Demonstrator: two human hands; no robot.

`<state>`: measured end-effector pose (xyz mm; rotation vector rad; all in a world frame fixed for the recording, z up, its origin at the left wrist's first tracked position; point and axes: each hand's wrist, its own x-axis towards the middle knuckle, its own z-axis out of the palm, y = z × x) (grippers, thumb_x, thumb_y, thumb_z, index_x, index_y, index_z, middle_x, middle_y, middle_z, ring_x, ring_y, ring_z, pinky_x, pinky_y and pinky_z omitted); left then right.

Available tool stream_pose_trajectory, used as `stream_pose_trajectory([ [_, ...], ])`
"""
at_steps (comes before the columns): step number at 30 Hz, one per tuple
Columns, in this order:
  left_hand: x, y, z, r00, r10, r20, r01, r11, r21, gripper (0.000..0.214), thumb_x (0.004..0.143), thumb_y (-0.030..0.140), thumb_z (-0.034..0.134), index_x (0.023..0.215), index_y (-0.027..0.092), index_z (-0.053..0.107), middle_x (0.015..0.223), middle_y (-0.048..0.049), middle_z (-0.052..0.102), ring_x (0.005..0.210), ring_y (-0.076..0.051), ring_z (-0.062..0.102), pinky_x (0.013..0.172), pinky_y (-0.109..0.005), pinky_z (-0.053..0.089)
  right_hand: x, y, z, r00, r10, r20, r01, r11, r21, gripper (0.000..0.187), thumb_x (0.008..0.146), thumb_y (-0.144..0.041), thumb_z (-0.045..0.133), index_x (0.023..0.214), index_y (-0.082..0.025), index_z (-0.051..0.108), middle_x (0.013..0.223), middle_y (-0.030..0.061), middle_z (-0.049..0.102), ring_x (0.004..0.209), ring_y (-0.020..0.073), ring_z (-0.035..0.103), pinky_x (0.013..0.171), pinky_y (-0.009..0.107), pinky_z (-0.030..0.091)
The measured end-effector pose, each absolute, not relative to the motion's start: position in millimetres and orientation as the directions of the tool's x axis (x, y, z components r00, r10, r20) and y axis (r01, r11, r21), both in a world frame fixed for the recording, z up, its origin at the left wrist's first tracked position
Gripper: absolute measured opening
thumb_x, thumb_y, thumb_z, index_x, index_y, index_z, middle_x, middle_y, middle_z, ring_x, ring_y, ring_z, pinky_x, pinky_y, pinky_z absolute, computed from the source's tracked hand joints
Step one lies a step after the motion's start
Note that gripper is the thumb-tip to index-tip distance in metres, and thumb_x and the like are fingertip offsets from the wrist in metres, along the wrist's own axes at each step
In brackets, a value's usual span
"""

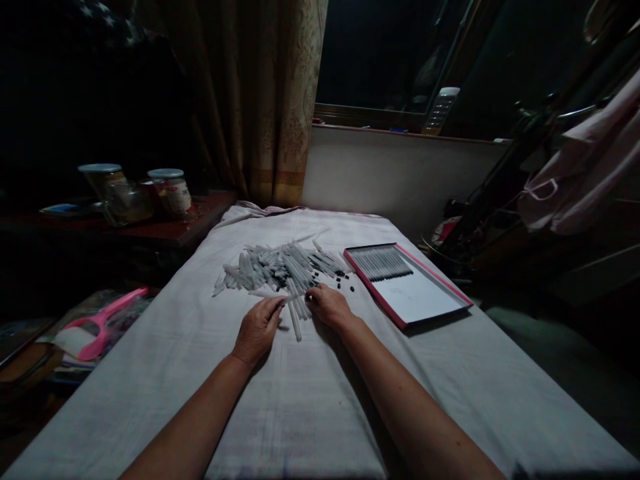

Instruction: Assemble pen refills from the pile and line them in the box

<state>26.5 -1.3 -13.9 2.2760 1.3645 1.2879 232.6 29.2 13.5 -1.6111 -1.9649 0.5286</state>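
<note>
My left hand [260, 328] is closed, thumb and fingertips pinching one end of a clear pen barrel [295, 297] held roughly level. At its other end, my right hand [329, 304] pinches a small dark piece, which looks like a black pen plug and is mostly hidden by the fingers. Under and between the hands a few loose barrels [296, 327] lie on the white cloth. Just beyond is a heap of clear pen barrels [265, 263]. Several small black plugs [352, 289] are scattered at the heap's right side.
To the right lies a shallow red-edged box [430, 303] with a row of black-tipped pens [380, 263] along its far end. Jars [170, 193] stand on a dark side table [200, 223] at left. A pink plastic handle [103, 327] sits lower left, beside the cloth-covered surface [300, 413].
</note>
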Motion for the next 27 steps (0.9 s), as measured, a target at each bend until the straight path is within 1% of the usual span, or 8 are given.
stream_pose_trajectory([
  [3,25.6,-1.5,-12.7,0.210,0.790,0.576,0.623,-0.562,0.544,0.028,0.092,0.022,0.048,0.112,0.023,0.067,0.105,-0.0053,0.073,0.098,-0.020,0.068,0.088,-0.036,0.056,233.9,25.8,13.8,-0.097,0.981,0.169,0.697,0.188,-0.692,0.012,0.075,-0.017,0.063,0.082,-0.023,0.072,0.094,0.0058,0.071,0.093,0.0222,0.064,0.083,0.030,0.044],
  [6,25.6,-2.9,-11.3,0.231,0.788,0.571,0.620,-0.572,0.538,0.028,0.092,0.021,0.048,0.113,0.024,0.067,0.106,-0.0054,0.072,0.098,-0.020,0.067,0.089,-0.036,0.055,236.6,13.9,7.4,-0.026,0.982,0.186,0.554,0.169,-0.815,0.017,0.080,-0.020,0.054,0.090,-0.021,0.067,0.091,0.0049,0.071,0.089,0.0198,0.065,0.081,0.030,0.047],
  [9,26.5,-5.7,-9.4,0.267,0.783,0.562,0.617,-0.586,0.525,0.030,0.090,0.017,0.050,0.114,0.025,0.066,0.105,-0.0056,0.072,0.098,-0.021,0.066,0.089,-0.036,0.054,238.1,0.6,0.9,0.035,0.986,0.166,0.366,0.142,-0.920,0.021,0.080,-0.026,0.047,0.093,-0.019,0.062,0.085,0.0047,0.072,0.075,0.0175,0.067,0.065,0.027,0.051],
  [11,27.3,-7.8,-7.7,0.309,0.776,0.550,0.630,-0.600,0.493,0.033,0.087,0.014,0.052,0.115,0.024,0.066,0.105,-0.0064,0.072,0.098,-0.022,0.066,0.088,-0.038,0.053,237.8,-5.8,-0.3,0.063,0.988,0.141,0.253,0.121,-0.960,0.022,0.078,-0.031,0.049,0.093,-0.019,0.060,0.082,0.0043,0.071,0.064,0.0157,0.064,0.052,0.024,0.048],
  [14,28.2,-10.7,-5.3,0.360,0.764,0.536,0.650,-0.617,0.443,0.037,0.085,0.011,0.054,0.117,0.024,0.065,0.105,-0.0072,0.071,0.097,-0.023,0.066,0.086,-0.039,0.053,234.9,-11.2,2.5,0.082,0.990,0.111,0.126,0.100,-0.987,0.025,0.075,-0.037,0.054,0.092,-0.019,0.057,0.075,0.0028,0.070,0.054,0.0134,0.059,0.041,0.020,0.040],
  [19,28.3,-13.1,-3.3,0.368,0.759,0.537,0.652,-0.623,0.433,0.036,0.085,0.010,0.055,0.118,0.024,0.063,0.106,-0.0071,0.071,0.097,-0.023,0.065,0.086,-0.039,0.052,228.4,-14.1,7.7,0.036,0.999,0.035,-0.144,0.040,-0.989,0.030,0.069,-0.039,0.066,0.092,-0.021,0.061,0.081,0.0027,0.072,0.058,0.0128,0.058,0.040,0.018,0.039],
  [22,28.4,-13.1,-4.2,0.379,0.764,0.522,0.663,-0.618,0.422,0.035,0.085,0.010,0.055,0.117,0.023,0.063,0.106,-0.0069,0.071,0.097,-0.023,0.065,0.085,-0.038,0.052,226.2,-13.7,6.7,0.040,0.998,0.051,-0.169,0.057,-0.984,0.024,0.065,-0.036,0.071,0.082,-0.020,0.063,0.081,0.0018,0.070,0.062,0.0130,0.059,0.045,0.020,0.041],
  [27,29.4,-13.2,-6.1,0.393,0.760,0.517,0.677,-0.620,0.397,0.036,0.085,0.011,0.056,0.118,0.023,0.063,0.107,-0.0073,0.071,0.097,-0.023,0.065,0.086,-0.039,0.051,223.9,-12.4,3.1,0.043,0.998,0.053,-0.160,0.059,-0.985,0.025,0.064,-0.034,0.071,0.083,-0.020,0.065,0.066,-0.0028,0.063,0.056,0.0115,0.054,0.049,0.022,0.041],
])
